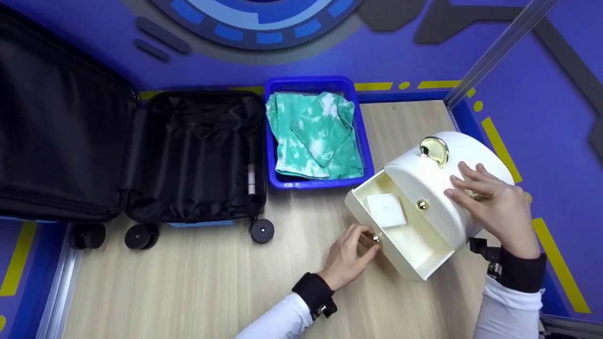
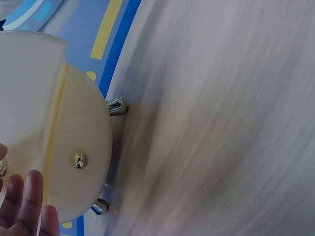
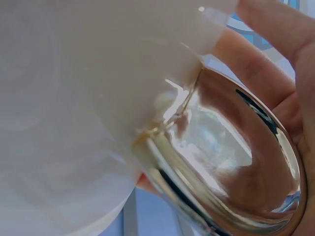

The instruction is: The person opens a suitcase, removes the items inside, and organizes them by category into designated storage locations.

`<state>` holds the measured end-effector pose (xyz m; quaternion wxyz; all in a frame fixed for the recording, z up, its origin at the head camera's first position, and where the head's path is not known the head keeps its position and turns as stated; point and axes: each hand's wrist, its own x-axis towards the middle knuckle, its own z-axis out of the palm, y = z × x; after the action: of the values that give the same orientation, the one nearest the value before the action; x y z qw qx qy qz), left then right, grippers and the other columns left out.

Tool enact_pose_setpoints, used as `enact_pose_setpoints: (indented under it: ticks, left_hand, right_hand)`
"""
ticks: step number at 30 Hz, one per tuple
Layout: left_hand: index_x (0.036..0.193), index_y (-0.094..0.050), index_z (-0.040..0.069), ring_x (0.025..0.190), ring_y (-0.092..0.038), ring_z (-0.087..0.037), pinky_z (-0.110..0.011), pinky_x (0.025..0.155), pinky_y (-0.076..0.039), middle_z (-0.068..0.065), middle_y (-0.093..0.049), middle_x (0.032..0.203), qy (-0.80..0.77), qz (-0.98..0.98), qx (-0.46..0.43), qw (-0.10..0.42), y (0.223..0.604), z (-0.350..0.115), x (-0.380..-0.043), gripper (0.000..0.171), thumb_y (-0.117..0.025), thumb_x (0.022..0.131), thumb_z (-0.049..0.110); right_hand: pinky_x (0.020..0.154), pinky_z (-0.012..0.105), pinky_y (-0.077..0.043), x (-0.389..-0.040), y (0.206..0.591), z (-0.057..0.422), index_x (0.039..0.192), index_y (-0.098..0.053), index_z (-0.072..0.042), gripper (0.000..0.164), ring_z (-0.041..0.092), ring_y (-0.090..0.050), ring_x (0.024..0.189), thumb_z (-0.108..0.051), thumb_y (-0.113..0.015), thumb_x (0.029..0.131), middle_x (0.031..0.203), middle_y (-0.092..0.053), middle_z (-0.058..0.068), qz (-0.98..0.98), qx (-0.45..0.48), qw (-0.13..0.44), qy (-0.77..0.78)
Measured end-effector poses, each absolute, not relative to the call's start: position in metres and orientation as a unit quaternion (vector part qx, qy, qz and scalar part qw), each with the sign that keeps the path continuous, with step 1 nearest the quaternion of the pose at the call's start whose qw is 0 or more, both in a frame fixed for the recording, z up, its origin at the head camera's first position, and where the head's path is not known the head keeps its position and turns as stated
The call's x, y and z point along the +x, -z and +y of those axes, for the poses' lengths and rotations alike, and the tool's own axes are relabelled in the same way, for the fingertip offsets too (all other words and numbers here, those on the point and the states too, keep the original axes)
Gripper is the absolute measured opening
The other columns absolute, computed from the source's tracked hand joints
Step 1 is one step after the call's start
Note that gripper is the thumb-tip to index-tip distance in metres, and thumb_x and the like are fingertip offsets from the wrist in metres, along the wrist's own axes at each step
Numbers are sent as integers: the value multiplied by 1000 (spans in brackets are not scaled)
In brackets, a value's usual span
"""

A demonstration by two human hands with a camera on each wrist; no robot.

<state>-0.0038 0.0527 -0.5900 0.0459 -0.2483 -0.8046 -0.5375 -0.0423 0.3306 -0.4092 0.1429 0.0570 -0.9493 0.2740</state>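
A white rounded storage case (image 1: 410, 174) with gold fittings stands at the right of the table. Its lower drawer (image 1: 426, 256) is pulled out, and a small white box (image 1: 386, 210) lies inside. At the drawer front, my left hand (image 1: 347, 256) pinches the gold drawer knob (image 1: 376, 239) between thumb and fingers; the left wrist view catches only some fingers (image 2: 30, 201) at its edge. My right hand (image 1: 501, 207) rests with spread fingers on the case's rounded top. A shiny gold handle (image 3: 231, 152) lies beneath that palm in the right wrist view.
An open black suitcase (image 1: 202, 155) stands on the left, with a slim pinkish tube (image 1: 251, 179) in it. Between suitcase and case is a blue basket (image 1: 320, 183) holding folded green tie-dye cloth (image 1: 315, 136). Blue patterned walls (image 1: 400, 61) border the table.
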Motion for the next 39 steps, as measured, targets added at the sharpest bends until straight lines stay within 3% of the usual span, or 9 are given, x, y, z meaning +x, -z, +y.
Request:
enact_pose_setpoints:
  ticks: [11,26,39]
  left_hand:
    - [117,-63,15,91,-65,-7,-9,78,-46,4,-67,106,498,-822,-271,47,577,75,-20,29,-78,92,18]
    - [117,-65,17,93,-60,-1,-8,77,-44,5,-67,112,476,-832,-283,-25,562,107,-55,22,-72,96,20]
    - [119,-63,18,94,-68,-4,-11,73,-46,4,-66,112,458,-842,-278,-60,562,117,-69,25,-72,97,20]
  right_hand:
    - [93,-2,-32,-42,410,332,111,-82,-10,35,45,-58,130,-18,-92,79,132,-70,8,-947,70,149,-276]
    - [94,-2,-32,-43,408,331,110,-82,-9,35,45,-60,128,-17,-93,78,130,-71,9,-948,76,157,-266]
    - [92,-2,-32,-43,411,331,108,-82,-8,34,45,-61,127,-17,-93,77,129,-71,9,-951,81,161,-252]
